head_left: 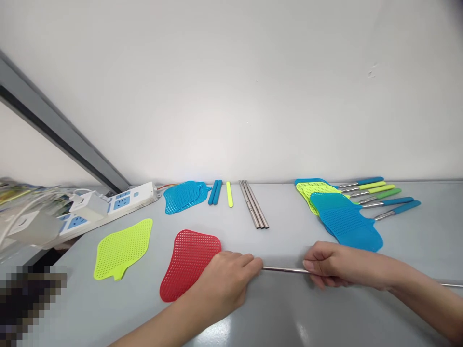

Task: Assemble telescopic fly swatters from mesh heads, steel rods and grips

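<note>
My left hand (231, 272) is closed over the narrow end of a red fly swatter head (191, 262); the neck is hidden under my fingers. A thin metal rod (284, 269) runs out from that fist to the right. My right hand (334, 264) pinches the rod between thumb and fingers, and more of the rod shows beyond my right forearm at the frame's edge. How the rod meets the red head cannot be seen. To the left lies a yellow-green swatter head (123, 248), flat on the table.
Behind lie blue swatter heads (184, 197), blue grips (215, 192), a yellow grip (229, 194) and several metal tubes (255, 205). Whole fly swatters (347, 217) overlap at the back right. A power strip (126, 205) with plugs and cables stands at the left, a wall (246, 96) behind.
</note>
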`<state>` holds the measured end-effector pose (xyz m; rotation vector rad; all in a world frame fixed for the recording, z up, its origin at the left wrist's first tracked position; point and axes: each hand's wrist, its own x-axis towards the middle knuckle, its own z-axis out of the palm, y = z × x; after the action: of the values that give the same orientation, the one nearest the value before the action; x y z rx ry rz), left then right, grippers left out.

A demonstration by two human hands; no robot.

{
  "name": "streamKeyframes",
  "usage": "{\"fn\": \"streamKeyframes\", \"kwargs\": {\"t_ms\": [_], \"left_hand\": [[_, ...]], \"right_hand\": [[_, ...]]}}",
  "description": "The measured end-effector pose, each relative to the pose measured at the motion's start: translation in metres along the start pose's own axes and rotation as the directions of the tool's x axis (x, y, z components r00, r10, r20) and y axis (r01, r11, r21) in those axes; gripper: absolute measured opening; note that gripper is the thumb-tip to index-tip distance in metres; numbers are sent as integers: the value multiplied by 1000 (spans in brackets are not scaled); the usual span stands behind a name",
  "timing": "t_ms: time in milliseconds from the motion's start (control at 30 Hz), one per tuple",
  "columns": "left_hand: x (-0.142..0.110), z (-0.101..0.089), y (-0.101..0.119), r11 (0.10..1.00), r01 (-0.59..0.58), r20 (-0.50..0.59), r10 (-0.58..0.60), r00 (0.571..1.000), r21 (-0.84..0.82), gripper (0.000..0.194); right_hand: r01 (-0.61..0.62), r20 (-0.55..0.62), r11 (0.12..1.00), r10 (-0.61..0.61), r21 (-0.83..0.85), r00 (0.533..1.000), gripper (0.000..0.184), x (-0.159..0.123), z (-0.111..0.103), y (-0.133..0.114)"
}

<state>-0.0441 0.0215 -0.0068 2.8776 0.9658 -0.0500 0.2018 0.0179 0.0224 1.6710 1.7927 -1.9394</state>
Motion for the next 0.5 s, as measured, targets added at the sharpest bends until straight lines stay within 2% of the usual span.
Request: {"fn": "streamKeyframes", "kwargs": {"t_ms": [100, 267, 400, 500], "left_hand": [[1, 0, 2, 1000, 16, 18, -16, 1000, -6, 16], [4, -3, 5, 998, 65, 55, -65, 996, 1, 15], [5, -8, 6, 995, 102, 99, -100, 990, -13, 20], [4, -9, 5, 993, 118, 96, -116, 989, -22, 22]], "right_hand": [[14, 12, 999, -13, -52, 1000, 36, -1, -2, -2], [115, 28, 969, -112, -221, 993, 33, -3, -14, -3], [83, 37, 977, -78, -197, 996, 24, -8, -29, 3], [77, 0, 973, -79, -218, 997, 27, -12, -38, 8]]}}
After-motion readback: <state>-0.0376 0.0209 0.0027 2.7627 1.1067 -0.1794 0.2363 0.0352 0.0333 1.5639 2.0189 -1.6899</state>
